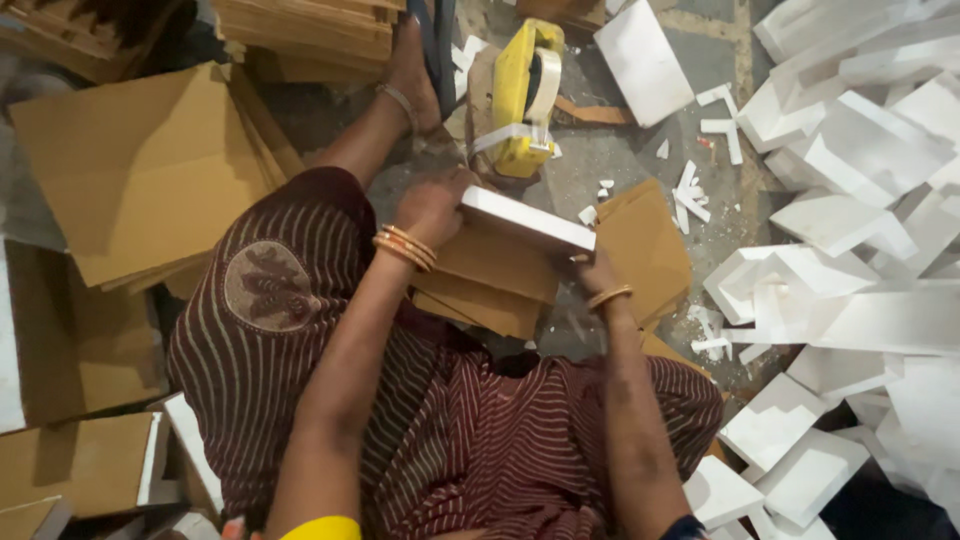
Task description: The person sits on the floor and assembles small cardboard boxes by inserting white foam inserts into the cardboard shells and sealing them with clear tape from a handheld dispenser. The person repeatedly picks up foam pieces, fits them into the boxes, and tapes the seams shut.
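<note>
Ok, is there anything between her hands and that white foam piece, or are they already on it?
Nothing visible stands between them. The left hand grips one end of the white foam piece and the right hand holds the other end, above the folded cardboard.

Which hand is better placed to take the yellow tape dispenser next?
Probably the left hand: it grips the white foam block just below the yellow tape dispenser. The right hand is farther away.

Grey concrete floor [690,60] under scattered white foam scraps [722,125].
</note>
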